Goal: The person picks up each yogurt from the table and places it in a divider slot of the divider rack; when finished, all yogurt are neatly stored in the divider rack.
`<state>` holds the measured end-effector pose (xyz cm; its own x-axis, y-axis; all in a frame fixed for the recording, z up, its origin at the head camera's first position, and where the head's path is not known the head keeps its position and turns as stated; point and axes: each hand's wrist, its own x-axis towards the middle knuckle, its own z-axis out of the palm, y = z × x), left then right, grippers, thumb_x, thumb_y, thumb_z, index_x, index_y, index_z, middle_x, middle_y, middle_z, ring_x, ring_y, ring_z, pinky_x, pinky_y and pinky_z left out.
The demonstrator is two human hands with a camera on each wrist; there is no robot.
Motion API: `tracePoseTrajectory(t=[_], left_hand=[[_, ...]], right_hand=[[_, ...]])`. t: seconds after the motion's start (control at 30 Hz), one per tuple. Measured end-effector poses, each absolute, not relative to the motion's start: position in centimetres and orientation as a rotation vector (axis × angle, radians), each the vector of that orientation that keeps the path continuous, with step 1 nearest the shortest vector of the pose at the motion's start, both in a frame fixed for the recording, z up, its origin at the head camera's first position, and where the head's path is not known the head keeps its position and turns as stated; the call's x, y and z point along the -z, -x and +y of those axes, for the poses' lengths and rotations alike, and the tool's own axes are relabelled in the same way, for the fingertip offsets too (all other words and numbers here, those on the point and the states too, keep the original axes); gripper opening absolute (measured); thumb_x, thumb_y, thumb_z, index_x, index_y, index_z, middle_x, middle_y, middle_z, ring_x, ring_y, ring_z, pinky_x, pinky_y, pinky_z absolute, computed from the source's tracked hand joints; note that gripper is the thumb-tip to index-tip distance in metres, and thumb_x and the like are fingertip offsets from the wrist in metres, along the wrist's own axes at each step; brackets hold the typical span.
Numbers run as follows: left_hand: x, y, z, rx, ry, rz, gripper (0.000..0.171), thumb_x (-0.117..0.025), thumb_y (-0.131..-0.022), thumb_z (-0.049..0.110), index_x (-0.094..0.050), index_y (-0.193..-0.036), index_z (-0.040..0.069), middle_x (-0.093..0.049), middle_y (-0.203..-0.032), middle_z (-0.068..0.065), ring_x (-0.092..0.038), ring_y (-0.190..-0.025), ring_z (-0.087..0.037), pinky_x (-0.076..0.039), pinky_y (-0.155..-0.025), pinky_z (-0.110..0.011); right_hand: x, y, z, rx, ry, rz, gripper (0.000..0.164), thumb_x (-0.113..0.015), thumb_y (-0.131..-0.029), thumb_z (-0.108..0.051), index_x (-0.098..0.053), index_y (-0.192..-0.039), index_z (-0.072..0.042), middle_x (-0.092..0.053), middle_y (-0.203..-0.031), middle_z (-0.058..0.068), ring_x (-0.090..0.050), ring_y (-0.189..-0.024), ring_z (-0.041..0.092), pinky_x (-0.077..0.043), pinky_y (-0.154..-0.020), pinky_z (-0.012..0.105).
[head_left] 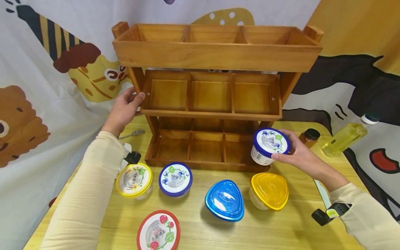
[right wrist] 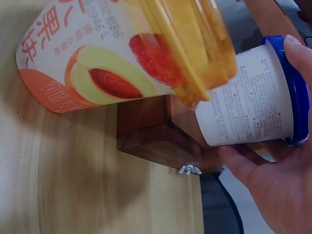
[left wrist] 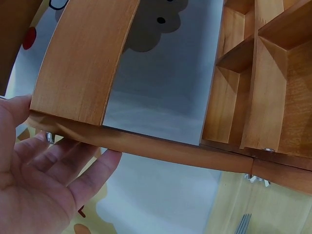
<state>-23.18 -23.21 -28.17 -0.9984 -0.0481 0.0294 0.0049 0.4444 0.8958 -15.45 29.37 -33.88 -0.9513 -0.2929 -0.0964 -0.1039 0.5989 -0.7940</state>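
A wooden three-tier shelf rack [head_left: 215, 55] with divided trays stands at the back of the table. My left hand [head_left: 125, 106] grips its left side; in the left wrist view, the fingers [left wrist: 92, 178] lie against the side rail, with the thumb across from them. My right hand [head_left: 297, 152] holds a blueberry yogurt tub [head_left: 271, 146] with a dark blue lid by its side, at the right end of the bottom tray. Nearest to that hand on the table is a peach-printed yogurt cup [head_left: 269, 191] with an orange-yellow lid; its printed side [right wrist: 107, 63] shows large in the right wrist view.
In front of the rack sit a yellow-lidded tub [head_left: 134, 180], another blue-lidded tub [head_left: 175, 179], a red-lidded tub [head_left: 158, 231] and a cup with a shiny blue lid [head_left: 225, 200]. A dark-capped jar [head_left: 309, 137] and an oil bottle [head_left: 345, 139] stand right. A fork [head_left: 134, 133] lies left.
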Motion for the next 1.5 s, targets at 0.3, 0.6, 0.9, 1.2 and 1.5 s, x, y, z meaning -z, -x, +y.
tracePoseTrajectory(t=[0.3, 0.6, 0.9, 1.2, 1.5], left_hand=[[28.2, 23.1, -23.3, 1.652, -0.047, -2.614, 0.076, -0.044, -0.100, 0.054, -0.014, -0.160, 0.017, -0.039, -0.154, -0.016, -0.042, -0.139, -0.027, -0.048, -0.104, -0.047], [28.3, 23.2, -23.4, 1.656, -0.043, -2.616, 0.076, -0.044, -0.100, 0.053, -0.015, -0.160, 0.017, -0.037, -0.156, -0.016, -0.041, -0.140, -0.027, -0.048, -0.104, -0.046], [28.1, 23.2, -23.4, 1.660, -0.049, -2.618, 0.076, -0.044, -0.100, 0.053, -0.015, -0.160, 0.017, -0.038, -0.155, -0.015, -0.042, -0.139, -0.027, -0.048, -0.105, -0.047], [28.3, 23.5, -23.3, 1.665, -0.058, -2.605, 0.073, -0.044, -0.100, 0.052, -0.018, -0.159, 0.017, -0.041, -0.153, -0.015, -0.043, -0.138, -0.027, -0.048, -0.104, -0.047], [28.3, 23.5, -23.3, 1.664, -0.061, -2.607, 0.072, -0.044, -0.100, 0.052, -0.018, -0.159, 0.018, -0.041, -0.153, -0.015, -0.044, -0.137, -0.028, -0.048, -0.105, -0.048]], right_hand=[[34.7, 16.9, 28.5, 1.285, 0.333, 2.518, 0.087, -0.067, -0.095, -0.025, -0.008, -0.156, -0.009, -0.032, -0.148, 0.028, -0.042, -0.128, 0.040, -0.045, -0.086, 0.013], [35.4, 18.1, 27.5, 1.225, 0.367, 2.506, 0.093, -0.069, -0.093, -0.031, -0.006, -0.157, -0.007, -0.029, -0.150, 0.030, -0.039, -0.132, 0.045, -0.038, -0.106, 0.064], [36.6, 19.6, 26.5, 1.241, 0.411, 2.493, 0.092, -0.071, -0.091, -0.030, -0.010, -0.155, -0.003, -0.032, -0.148, 0.029, -0.040, -0.133, 0.043, -0.038, -0.108, 0.061], [37.4, 20.3, 25.3, 1.216, 0.434, 2.497, 0.097, -0.075, -0.087, -0.030, -0.011, -0.154, -0.002, -0.030, -0.149, 0.030, -0.038, -0.133, 0.043, -0.032, -0.111, 0.063], [38.3, 20.5, 24.4, 1.206, 0.436, 2.500, 0.100, -0.078, -0.085, -0.031, -0.011, -0.153, -0.002, -0.035, -0.146, 0.030, -0.042, -0.131, 0.042, -0.033, -0.112, 0.061]])
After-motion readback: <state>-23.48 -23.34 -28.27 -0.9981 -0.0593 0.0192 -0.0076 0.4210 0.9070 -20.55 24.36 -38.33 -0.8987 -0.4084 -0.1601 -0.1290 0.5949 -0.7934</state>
